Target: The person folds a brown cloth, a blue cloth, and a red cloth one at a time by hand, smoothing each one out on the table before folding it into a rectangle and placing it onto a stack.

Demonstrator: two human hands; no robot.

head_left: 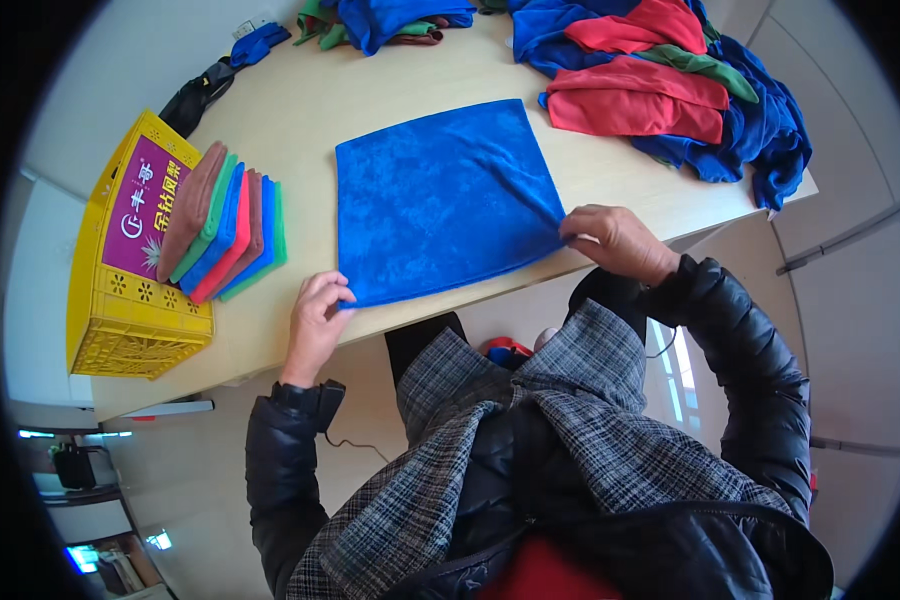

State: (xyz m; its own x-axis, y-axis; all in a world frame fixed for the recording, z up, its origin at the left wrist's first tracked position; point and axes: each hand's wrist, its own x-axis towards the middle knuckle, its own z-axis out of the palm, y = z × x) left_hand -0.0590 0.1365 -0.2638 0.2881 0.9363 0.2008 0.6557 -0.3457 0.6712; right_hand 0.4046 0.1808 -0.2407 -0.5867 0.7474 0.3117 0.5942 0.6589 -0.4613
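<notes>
Fingers pinch blue cloth near corners — flat, squarish.

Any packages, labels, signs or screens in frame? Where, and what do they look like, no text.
Yellow perforated plastic crate: left end of the pale wooden table, boxy, holding folded cloths.
Purple label panel: on the crate's top face, rectangular, purple with white and yellow markings.
Glowing screen: lower left, on the floor area below the table, small, bluish-white; too small to tell more.

Black puffer jacket sleeves, with a grey plaid scarf over the chest.
</notes>
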